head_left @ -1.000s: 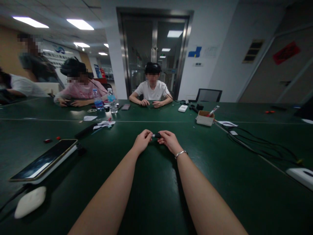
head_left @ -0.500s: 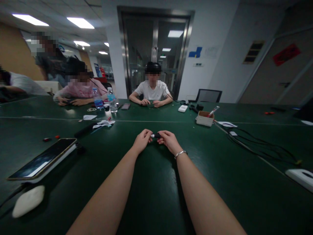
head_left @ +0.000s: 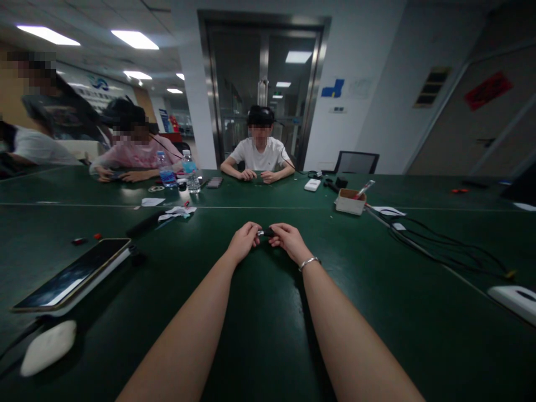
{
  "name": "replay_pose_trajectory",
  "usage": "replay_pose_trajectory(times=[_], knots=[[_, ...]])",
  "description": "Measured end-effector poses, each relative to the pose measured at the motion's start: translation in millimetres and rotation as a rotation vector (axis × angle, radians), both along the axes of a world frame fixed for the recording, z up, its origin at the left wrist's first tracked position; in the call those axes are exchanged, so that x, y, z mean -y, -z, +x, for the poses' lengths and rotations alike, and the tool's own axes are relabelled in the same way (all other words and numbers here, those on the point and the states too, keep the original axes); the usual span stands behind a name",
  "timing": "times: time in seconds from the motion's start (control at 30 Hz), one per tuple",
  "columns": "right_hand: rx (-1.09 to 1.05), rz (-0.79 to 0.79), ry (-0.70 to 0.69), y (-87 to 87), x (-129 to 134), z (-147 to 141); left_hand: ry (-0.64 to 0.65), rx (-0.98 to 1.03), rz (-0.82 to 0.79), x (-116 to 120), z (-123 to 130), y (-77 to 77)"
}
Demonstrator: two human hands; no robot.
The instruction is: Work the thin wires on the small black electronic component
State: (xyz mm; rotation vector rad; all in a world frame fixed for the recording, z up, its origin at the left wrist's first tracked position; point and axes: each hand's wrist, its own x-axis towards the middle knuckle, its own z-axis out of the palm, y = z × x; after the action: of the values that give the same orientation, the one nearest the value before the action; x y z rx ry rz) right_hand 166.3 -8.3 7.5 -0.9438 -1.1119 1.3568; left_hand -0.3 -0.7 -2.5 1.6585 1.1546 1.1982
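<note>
Between my two hands, just above the green table (head_left: pixel 268 312), is a small black stick with a shiny silver end (head_left: pixel 266 232); its exact kind is too small to make out. My left hand (head_left: pixel 244 243) pinches the silver end with thumb and fingertips. On the black end, my right hand (head_left: pixel 288 241) is closed in a similar pinch, a silver bracelet (head_left: pixel 310 263) round its wrist. Fingers hide both ends of the stick.
Left of my arms lie a phone on a white block (head_left: pixel 77 273) and a white rounded object (head_left: pixel 49 347). Further off stand water bottles (head_left: pixel 191 172) and a small box (head_left: pixel 350 202). Black cables (head_left: pixel 444 245) run at right. A person in white (head_left: pixel 260 153) sits opposite.
Both hands keep their hold on the black stick, almost in place. At far left, a standing person has moved leftward. The view has shifted slightly.
</note>
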Motion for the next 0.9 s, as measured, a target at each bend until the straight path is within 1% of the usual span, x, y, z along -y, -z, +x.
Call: replay_pose_trajectory(times=[0.1, 0.23, 0.33, 0.5, 0.6, 0.83, 0.9], knots=[[-0.003, -0.005, 0.002, -0.7, 0.6, -0.4, -0.014, -0.022, 0.038, -0.3, -0.2, 0.1], [-0.011, -0.004, 0.005, -0.6, 0.6, -0.6, -0.023, -0.012, 0.017, 1.7, -0.1, -2.1], [-0.007, 0.005, 0.005, -0.4, 0.3, -0.4, -0.045, -0.020, 0.031, 2.3, -0.2, -3.0], [-0.003, -0.001, 0.010, -0.5, 0.2, -0.8, -0.003, 0.002, -0.004, 1.2, 0.1, -2.3], [-0.007, 0.002, 0.002, -0.8, 0.5, -1.1, -0.011, -0.005, 0.014, 0.1, 0.3, -1.3], [0.030, 0.006, 0.010, -1.7, 1.1, -1.8, -0.040, 0.017, -0.004, -2.2, -0.6, 1.9], [0.042, 0.011, 0.006, -1.8, 1.3, -1.9, -0.022, 0.028, -0.015, -2.0, -1.0, 1.8]])
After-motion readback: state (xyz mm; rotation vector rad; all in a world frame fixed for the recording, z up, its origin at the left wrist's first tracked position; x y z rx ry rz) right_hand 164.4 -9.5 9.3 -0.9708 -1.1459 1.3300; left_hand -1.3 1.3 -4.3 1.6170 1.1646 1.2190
